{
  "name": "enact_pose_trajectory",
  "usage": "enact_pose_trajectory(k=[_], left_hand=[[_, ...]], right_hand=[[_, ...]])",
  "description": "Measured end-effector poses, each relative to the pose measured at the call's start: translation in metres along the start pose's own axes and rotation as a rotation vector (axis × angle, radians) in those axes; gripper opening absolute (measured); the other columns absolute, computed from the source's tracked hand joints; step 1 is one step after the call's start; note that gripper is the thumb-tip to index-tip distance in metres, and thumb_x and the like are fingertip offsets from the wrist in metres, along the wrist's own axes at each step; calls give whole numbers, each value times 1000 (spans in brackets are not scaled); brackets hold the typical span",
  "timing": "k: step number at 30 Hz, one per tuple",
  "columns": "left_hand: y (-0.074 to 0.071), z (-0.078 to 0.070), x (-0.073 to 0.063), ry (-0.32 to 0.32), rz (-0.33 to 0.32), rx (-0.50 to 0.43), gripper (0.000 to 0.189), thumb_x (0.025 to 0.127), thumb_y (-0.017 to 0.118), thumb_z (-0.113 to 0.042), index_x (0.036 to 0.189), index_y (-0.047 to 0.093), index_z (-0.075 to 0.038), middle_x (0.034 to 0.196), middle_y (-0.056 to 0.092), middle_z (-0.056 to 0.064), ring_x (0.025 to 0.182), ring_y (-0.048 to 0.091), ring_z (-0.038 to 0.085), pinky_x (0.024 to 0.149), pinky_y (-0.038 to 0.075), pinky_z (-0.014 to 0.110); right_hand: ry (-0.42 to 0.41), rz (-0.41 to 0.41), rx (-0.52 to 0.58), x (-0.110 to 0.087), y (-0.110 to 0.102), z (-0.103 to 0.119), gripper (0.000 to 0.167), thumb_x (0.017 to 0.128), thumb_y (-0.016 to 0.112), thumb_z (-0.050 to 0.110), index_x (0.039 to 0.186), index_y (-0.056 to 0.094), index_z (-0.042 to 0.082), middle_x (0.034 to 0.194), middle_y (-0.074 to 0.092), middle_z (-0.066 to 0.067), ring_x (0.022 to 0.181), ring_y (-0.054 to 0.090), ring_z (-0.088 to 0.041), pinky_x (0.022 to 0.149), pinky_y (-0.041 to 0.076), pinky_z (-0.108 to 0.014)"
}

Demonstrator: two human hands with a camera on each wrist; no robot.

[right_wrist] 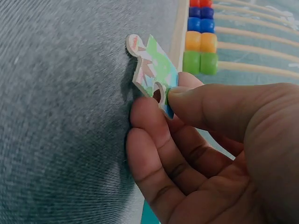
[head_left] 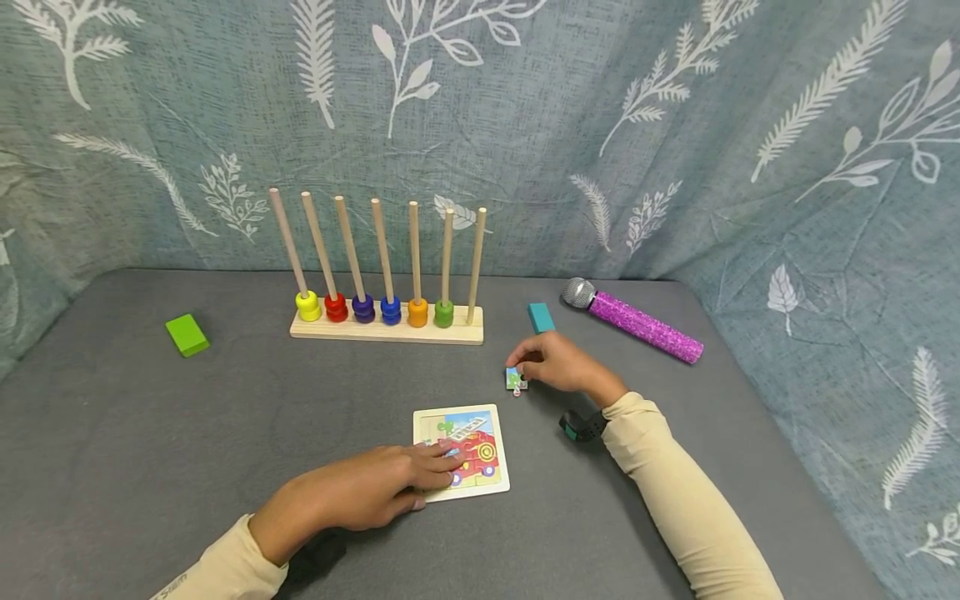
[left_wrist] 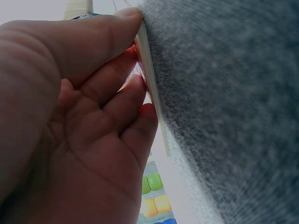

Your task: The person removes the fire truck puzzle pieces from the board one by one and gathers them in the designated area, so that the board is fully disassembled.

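Note:
A small square wooden jigsaw tray (head_left: pixel 472 492) lies on the grey table, with a red fire engine picture in it. My left hand (head_left: pixel 375 492) rests on its left side with fingers extended over the picture. In the left wrist view, the thumb (left_wrist: pixel 103 39) lies along the tray's edge. Further right, my right hand (head_left: pixel 566 364) pinches a jigsaw piece (head_left: pixel 513 377) between thumb and fingers. The right wrist view shows this piece (right_wrist: pixel 161 65) tilted, green and blue with a rounded knob, its lower end by the thumb tip.
Behind the tray stands a wooden peg rack (head_left: pixel 390 332) with coloured beads on most pegs. A green block (head_left: pixel 187 335) lies far left. Beyond my right hand are a teal block (head_left: pixel 540 317) and a glittery purple microphone (head_left: pixel 645 325). A black strap (head_left: pixel 583 426) lies by the right wrist.

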State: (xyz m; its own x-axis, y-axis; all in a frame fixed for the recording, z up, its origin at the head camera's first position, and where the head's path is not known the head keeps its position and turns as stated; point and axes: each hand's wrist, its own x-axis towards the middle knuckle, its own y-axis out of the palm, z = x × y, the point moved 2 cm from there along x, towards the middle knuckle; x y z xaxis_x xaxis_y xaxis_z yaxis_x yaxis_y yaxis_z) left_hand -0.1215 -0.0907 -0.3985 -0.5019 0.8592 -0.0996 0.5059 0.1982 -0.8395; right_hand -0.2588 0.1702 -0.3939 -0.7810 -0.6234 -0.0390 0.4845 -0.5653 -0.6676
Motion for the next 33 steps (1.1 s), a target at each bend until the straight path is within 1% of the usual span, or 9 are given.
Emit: enact_pose_trajectory(k=[6, 12, 20, 22, 27, 30, 33], left_hand=[[0, 1, 0, -4, 4, -4, 41, 93, 60, 0, 134, 60, -7, 147, 46, 1, 137, 38, 25, 104, 39, 46], [0, 2, 0, -11, 8, -12, 42, 93, 60, 0, 134, 60, -7, 147, 45, 0, 138, 37, 24, 105, 38, 47], [-2, 2, 0, -14, 12, -23, 41, 94, 60, -1, 134, 59, -7, 147, 45, 0, 138, 37, 24, 105, 38, 48], [-2, 2, 0, -15, 14, -26, 41, 94, 60, -2, 134, 60, -7, 147, 45, 0, 138, 37, 24, 105, 38, 48], [-3, 2, -1, -17, 11, -36, 41, 94, 60, -1, 134, 60, -8, 147, 45, 0, 138, 37, 24, 104, 38, 48], [-4, 2, -1, -18, 15, -51, 41, 94, 60, -1, 134, 60, -8, 147, 45, 0, 138, 37, 24, 105, 38, 47], [-5, 2, -1, -14, 13, -56, 41, 94, 60, -2, 134, 60, -8, 147, 45, 0, 138, 36, 24, 106, 37, 46]], right_hand=[[-12, -19, -47, -1, 0, -3, 18, 87, 56, -10, 97, 71, -7, 85, 69, -8, 73, 58, -8, 67, 49, -23], [-16, -48, -90, 0, 0, -5, 17, 88, 57, -8, 97, 72, -6, 89, 70, -9, 78, 58, -9, 72, 48, -25], [-30, -64, -116, 0, 2, -7, 17, 89, 58, -8, 97, 73, -5, 93, 70, -10, 83, 61, -14, 75, 49, -27], [-34, -68, -121, 1, 2, -8, 16, 89, 59, -8, 97, 73, -4, 93, 70, -10, 83, 61, -14, 74, 50, -27], [-11, -76, -120, 1, 2, -7, 16, 89, 62, -5, 99, 73, -2, 94, 70, -8, 81, 60, -12, 72, 49, -28], [1, -82, -117, 2, 2, -6, 15, 89, 63, -3, 100, 74, -2, 94, 71, -8, 82, 60, -12, 74, 49, -27], [-9, -98, -122, 2, 2, -1, 14, 89, 64, -2, 99, 74, -2, 92, 70, -7, 83, 61, -13, 75, 50, -28]])
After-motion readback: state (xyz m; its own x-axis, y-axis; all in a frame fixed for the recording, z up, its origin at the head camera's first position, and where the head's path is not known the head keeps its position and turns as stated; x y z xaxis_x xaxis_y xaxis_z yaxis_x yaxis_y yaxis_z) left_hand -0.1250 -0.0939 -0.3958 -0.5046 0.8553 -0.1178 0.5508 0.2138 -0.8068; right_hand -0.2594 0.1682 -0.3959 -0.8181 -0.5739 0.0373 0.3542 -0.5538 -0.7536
